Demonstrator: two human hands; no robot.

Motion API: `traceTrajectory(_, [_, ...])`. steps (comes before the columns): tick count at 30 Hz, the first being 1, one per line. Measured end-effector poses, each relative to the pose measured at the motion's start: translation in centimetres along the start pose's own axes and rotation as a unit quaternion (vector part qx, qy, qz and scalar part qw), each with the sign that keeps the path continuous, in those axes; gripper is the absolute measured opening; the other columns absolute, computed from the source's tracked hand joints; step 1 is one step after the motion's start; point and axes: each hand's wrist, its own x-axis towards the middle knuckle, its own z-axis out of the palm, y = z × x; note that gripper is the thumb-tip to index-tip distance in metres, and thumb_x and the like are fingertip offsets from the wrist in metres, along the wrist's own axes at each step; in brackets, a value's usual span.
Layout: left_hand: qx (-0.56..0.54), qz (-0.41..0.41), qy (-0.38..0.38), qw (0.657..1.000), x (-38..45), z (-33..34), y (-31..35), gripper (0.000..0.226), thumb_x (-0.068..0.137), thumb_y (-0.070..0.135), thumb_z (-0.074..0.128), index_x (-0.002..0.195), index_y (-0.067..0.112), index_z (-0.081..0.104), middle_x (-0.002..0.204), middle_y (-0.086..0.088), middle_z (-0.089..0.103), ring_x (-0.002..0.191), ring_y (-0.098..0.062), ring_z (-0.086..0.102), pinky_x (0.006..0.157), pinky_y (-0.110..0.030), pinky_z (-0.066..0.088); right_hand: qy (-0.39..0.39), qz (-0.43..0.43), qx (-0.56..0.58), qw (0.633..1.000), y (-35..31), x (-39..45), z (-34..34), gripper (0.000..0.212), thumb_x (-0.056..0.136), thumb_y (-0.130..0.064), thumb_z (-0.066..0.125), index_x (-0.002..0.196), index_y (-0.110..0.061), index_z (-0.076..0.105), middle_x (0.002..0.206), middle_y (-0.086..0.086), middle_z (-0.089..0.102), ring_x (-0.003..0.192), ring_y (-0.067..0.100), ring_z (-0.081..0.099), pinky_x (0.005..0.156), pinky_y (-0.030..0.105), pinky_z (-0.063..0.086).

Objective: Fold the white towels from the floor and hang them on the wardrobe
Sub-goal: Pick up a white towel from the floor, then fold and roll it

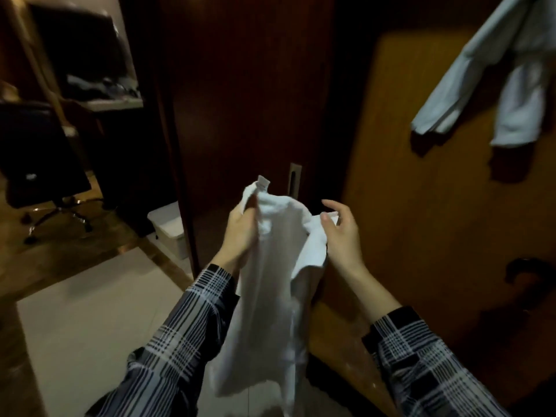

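A white towel (pixel 270 266) hangs at the centre of the view, held up in front of the person and trailing down toward six o'clock over the pale floor tiles (pixel 90 311). The left hand (pixel 240 233) grips its upper edge at about ten o'clock from the cloth's middle, fingers (pixel 245 207) curled into the bunched fabric just under a small sewn tag (pixel 263 182). The right hand (pixel 341 233) is at the towel's three o'clock side; its thumb and forefinger pinch a corner of the cloth while the other fingers stand spread and relaxed above. Both arms wear dark plaid sleeves (pixel 186 341).

At two o'clock a second white towel (pixel 496 76) is draped over the top of the orange-brown wardrobe door (pixel 421 191), hanging in two uneven folds. Behind the hands stands a dark wooden sliding door (pixel 240 85) with a recessed metal pull (pixel 295 179). At nine o'clock is a black office chair (pixel 39 152); a white lidded box (pixel 168 230) sits on the floor beside the door frame.
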Motion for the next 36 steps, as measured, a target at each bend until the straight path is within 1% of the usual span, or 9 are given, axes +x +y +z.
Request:
traceTrajectory(3, [0.009, 0.042, -0.115, 0.992, 2.1, 2.4, 4.1, 0.024, 0.102, 0.019, 0.039, 0.116, 0.014, 0.058, 0.089, 0.003, 0.066, 0.077, -0.007, 0.063, 0.064, -0.014, 0.050, 0.025, -0.048, 0.119, 0.991, -4.4, 2.6, -0.2, 0.024, 0.099, -0.013, 0.047, 0.091, -0.026, 0.065, 0.104, 0.010, 0.063, 0.098, 0.023, 0.060, 0.082, 0.036, 0.050])
traceTrajectory(9, [-0.003, 0.078, -0.262, 0.962, 7.0, 6.0, 11.8, 0.021, 0.096, 0.006, 0.049, 0.110, -0.001, 0.063, 0.091, -0.008, 0.068, 0.080, -0.016, 0.065, 0.067, -0.022, 0.054, 0.022, -0.097, 0.253, 0.962, -11.6, 7.1, -2.7, 0.027, 0.093, 0.009, 0.043, 0.090, -0.011, 0.062, 0.092, 0.008, 0.065, 0.084, 0.016, 0.066, 0.072, 0.024, 0.056])
traceTrajectory(13, [-0.006, 0.036, -0.308, 0.951, 9.4, 7.8, 16.6, 0.013, 0.092, 0.009, 0.057, 0.103, 0.004, 0.063, 0.084, -0.007, 0.066, 0.070, -0.013, 0.065, 0.061, -0.020, 0.054, 0.043, -0.164, 0.148, 0.974, -14.2, 9.1, -3.8, 0.032, 0.081, 0.014, 0.063, 0.099, -0.013, 0.060, 0.098, 0.005, 0.065, 0.092, 0.015, 0.066, 0.070, 0.015, 0.053])
traceTrajectory(18, [-0.022, -0.080, -0.286, 0.955, 11.5, 9.5, 17.1, 0.028, 0.100, 0.028, 0.046, 0.090, 0.008, 0.063, 0.071, -0.005, 0.071, 0.060, -0.014, 0.067, 0.060, -0.025, 0.054, 0.167, -0.174, -0.100, 0.965, -15.8, 9.9, -4.0, 0.037, 0.068, -0.016, 0.085, 0.100, -0.012, 0.067, 0.090, -0.003, 0.064, 0.086, 0.010, 0.060, 0.062, -0.001, 0.040])
traceTrajectory(22, [-0.141, -0.136, -0.243, 0.950, 11.0, 10.6, 16.5, 0.032, 0.103, 0.027, 0.036, 0.090, 0.007, 0.057, 0.076, -0.008, 0.066, 0.062, -0.017, 0.064, 0.061, -0.028, 0.052, 0.178, -0.181, -0.259, 0.932, -16.3, 10.9, -4.9, 0.023, 0.073, -0.027, 0.082, 0.087, -0.011, 0.072, 0.086, 0.002, 0.070, 0.084, 0.014, 0.062, 0.060, 0.017, 0.038])
traceTrajectory(25, [-0.174, -0.076, -0.275, 0.943, 10.9, 10.5, 16.6, 0.039, 0.103, 0.032, 0.033, 0.102, 0.005, 0.061, 0.074, -0.007, 0.072, 0.062, -0.015, 0.069, 0.059, -0.024, 0.056, 0.154, -0.215, -0.274, 0.925, -17.6, 11.1, -5.8, 0.019, 0.077, -0.023, 0.079, 0.083, -0.007, 0.073, 0.083, 0.004, 0.071, 0.076, 0.013, 0.063, 0.065, 0.021, 0.047])
traceTrajectory(29, [-0.224, -0.001, -0.335, 0.915, 10.6, 10.1, 17.7, 0.052, 0.101, 0.043, 0.027, 0.113, 0.008, 0.063, 0.109, -0.011, 0.069, 0.092, -0.018, 0.069, 0.083, -0.028, 0.055, 0.147, -0.280, -0.231, 0.920, -20.2, 10.3, -6.4, 0.020, 0.078, -0.024, 0.078, 0.092, -0.010, 0.075, 0.086, -0.004, 0.070, 0.076, 0.005, 0.061, 0.063, 0.004, 0.044])
traceTrajectory(33, [-0.298, 0.012, -0.371, 0.880, 8.9, 10.2, 18.3, 0.075, 0.098, 0.054, 0.016, 0.102, 0.007, 0.074, 0.109, -0.015, 0.070, 0.098, -0.022, 0.068, 0.086, -0.031, 0.055, 0.172, -0.272, -0.188, 0.928, -21.9, 10.6, -6.9, 0.024, 0.067, -0.037, 0.084, 0.067, -0.018, 0.069, 0.070, -0.003, 0.069, 0.066, 0.006, 0.061, 0.063, 0.026, 0.051])
traceTrajectory(36, [-0.273, 0.041, -0.359, 0.892, 7.5, 10.3, 18.0, 0.078, 0.096, 0.057, 0.015, 0.093, 0.008, 0.077, 0.094, -0.011, 0.073, 0.086, -0.018, 0.070, 0.079, -0.028, 0.056, 0.158, -0.238, -0.167, 0.944, -21.8, 10.2, -7.1, 0.030, 0.063, -0.040, 0.086, 0.058, -0.023, 0.063, 0.065, -0.002, 0.069, 0.063, 0.009, 0.063, 0.063, 0.031, 0.054])
